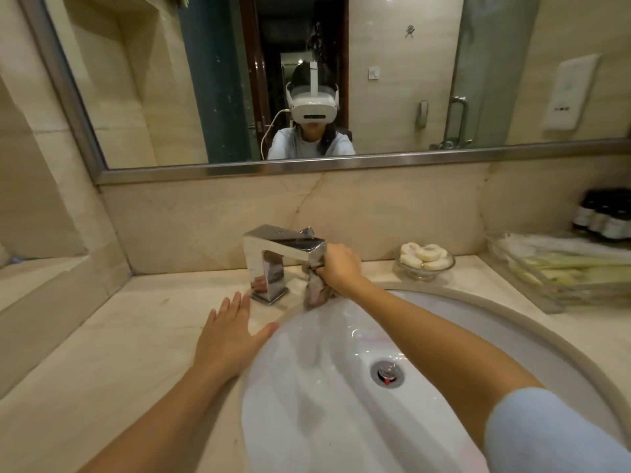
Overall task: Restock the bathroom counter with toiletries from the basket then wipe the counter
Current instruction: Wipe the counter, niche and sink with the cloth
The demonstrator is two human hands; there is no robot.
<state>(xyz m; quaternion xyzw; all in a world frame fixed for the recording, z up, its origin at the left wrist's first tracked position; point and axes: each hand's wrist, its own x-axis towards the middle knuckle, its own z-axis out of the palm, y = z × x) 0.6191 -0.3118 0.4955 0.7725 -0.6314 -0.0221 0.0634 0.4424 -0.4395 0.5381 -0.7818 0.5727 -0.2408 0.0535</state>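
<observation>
free: counter [102, 353] left of faucet [283, 257] | blocked right: soap dish [425, 268], tray [546, 295], bottles [601, 216]

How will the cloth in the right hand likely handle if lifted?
The cloth hangs limp and bunched below the right hand, so it is probably floppy. It droops over the sink rim beside the tap, so it may be damp and heavier than it looks. The curled grip suggests little risk of slipping.

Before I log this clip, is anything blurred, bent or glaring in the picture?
Head view: wide-angle bend bows the mirror frame; the cloth in the right hand is motion-smeared; glints on the sink; the tray at far right is soft.
</observation>
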